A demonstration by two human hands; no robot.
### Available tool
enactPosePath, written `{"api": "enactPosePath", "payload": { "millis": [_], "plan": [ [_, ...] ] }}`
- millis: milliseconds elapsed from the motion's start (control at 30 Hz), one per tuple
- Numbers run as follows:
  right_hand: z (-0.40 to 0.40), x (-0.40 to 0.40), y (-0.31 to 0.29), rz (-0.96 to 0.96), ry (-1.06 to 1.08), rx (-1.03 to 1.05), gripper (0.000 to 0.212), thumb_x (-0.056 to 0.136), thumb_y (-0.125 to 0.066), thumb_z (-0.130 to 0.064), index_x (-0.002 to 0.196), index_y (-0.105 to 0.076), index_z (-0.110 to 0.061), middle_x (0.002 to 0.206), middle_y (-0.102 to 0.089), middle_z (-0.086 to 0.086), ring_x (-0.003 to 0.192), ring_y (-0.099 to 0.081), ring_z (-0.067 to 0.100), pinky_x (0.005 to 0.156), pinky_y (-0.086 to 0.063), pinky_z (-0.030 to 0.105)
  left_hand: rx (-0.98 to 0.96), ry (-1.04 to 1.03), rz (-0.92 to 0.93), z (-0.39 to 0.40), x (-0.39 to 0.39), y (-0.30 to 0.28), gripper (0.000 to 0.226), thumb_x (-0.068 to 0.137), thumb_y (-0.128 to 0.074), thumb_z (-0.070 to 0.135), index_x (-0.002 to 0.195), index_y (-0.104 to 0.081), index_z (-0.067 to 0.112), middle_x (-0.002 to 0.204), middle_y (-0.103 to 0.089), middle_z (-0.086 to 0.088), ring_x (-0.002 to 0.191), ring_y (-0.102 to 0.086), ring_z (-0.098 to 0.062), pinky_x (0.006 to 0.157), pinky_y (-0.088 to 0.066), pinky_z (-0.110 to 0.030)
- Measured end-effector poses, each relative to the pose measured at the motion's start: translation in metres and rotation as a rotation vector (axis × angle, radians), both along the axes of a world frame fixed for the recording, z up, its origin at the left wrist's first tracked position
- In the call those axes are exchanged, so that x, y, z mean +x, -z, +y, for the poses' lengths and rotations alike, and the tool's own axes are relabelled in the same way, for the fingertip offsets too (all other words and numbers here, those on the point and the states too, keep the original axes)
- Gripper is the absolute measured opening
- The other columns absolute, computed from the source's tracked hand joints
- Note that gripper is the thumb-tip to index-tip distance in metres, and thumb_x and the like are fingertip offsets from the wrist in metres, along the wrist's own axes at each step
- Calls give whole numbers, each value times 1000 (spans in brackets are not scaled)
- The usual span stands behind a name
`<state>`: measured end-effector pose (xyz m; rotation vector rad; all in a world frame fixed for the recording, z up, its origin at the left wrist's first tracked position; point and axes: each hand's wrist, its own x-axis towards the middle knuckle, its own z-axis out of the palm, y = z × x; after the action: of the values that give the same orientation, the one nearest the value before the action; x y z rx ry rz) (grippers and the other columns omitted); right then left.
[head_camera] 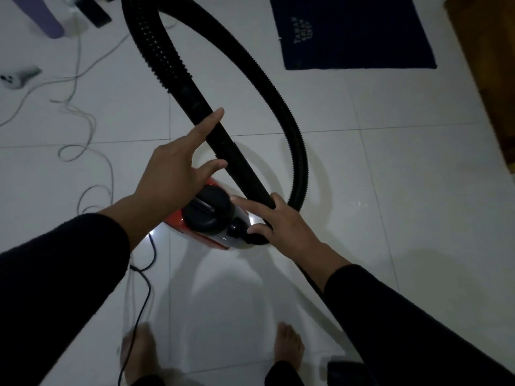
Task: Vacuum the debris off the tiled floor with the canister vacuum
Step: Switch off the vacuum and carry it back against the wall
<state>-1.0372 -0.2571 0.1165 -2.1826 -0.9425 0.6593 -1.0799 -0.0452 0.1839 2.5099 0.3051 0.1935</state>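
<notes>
Fingers of the left hand (170, 165) were spread, index touching the rigid vacuum wand (223, 143); right hand (278, 221) gripped its lower end. Wand axis ran from upper left down to right, above the red canister (178, 218). Left hand was nearer mid-wand for a regrip. Hose (278, 101) looped beyond.

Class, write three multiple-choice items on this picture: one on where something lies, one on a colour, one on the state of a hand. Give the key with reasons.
1. Where does the mat lie?
A. top right of the view
B. between the feet
C. under the vacuum

2. What colour is the vacuum body?
A. green
B. red and white
C. yellow

3. What is the right hand doing?
A. hanging idle
B. holding the tube
C. lifting the mat

Key: 1 A, the mat lies on the tiles far from the feet. 2 B, red shell with white front. 3 B, fingers curl round the tube.
</notes>
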Motion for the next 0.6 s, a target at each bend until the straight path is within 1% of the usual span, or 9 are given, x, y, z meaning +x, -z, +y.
{"api": "enactPosePath", "payload": {
  "millis": [67,133,233,300,333,400,467,533,600],
  "plan": [
    [21,-7,7,9,1,-15,68,90,-63,-28,128,-23,-67,86,-32,-6,69,-41,0,67,-37,4,-12,29,16,25,-7,9,75,85,-64,34,146,-21,41,120,-66,-11,75,-66,-27,85,-48,-29],
    [42,-17,17,10,4,-30,68,88,-65,-29,127,-26,-70,89,-35,-6,72,-44,1,72,-38,6,-28,57,36,50,-15,21,73,88,-61,34,145,-16,44,116,-67,-13,64,-60,-19,83,-52,-33],
    [71,-28,39,-35,31,-60,68,87,-66,-29,128,-27,-68,99,-43,-1,78,-48,9,78,-43,15,-56,77,73,83,-31,50,73,92,-55,32,142,-7,53,101,-69,-14,52,-50,-6,76,-54,-38],
    [86,-33,57,-83,41,-82,66,87,-66,-31,132,-28,-62,103,-45,3,84,-51,14,80,-42,14,-69,92,91,101,-45,74,78,92,-53,30,137,2,62,111,-67,-12,54,-55,-9,75,-54,-37],
    [93,-35,67,-104,48,-82,65,87,-66,-31,133,-30,-60,105,-46,4,87,-53,16,81,-41,12,-76,91,94,108,-51,89,78,93,-53,30,138,3,61,118,-65,-9,61,-58,-9,77,-53,-34],
    [103,-36,87,-130,71,-64,64,87,-66,-31,132,-31,-61,109,-48,5,95,-56,19,82,-39,4,-99,58,89,118,-61,123,73,93,-53,30,144,-5,50,129,-59,-2,85,-63,-17,84,-45,-24],
    [113,-35,105,-159,69,-39,65,87,-66,-30,132,-30,-60,112,-48,4,100,-55,17,83,-34,-2,-100,-4,84,126,-69,165,64,94,-52,31,148,-19,36,137,-53,0,111,-57,-20,93,-36,-22],
    [124,-34,120,-223,68,-38,64,88,-65,-30,133,-31,-60,113,-48,3,102,-56,18,87,-39,6,-100,-63,108,134,-75,209,57,93,-52,32,146,-31,27,144,-46,0,130,-44,-18,104,-30,-24],
    [134,-32,132,-310,86,-58,63,89,-64,-30,134,-32,-60,111,-48,3,98,-56,19,87,-46,18,-103,-94,128,141,-78,247,53,93,-51,34,143,-38,23,147,-43,-1,135,-38,-18,111,-29,-31]
  ]
}}
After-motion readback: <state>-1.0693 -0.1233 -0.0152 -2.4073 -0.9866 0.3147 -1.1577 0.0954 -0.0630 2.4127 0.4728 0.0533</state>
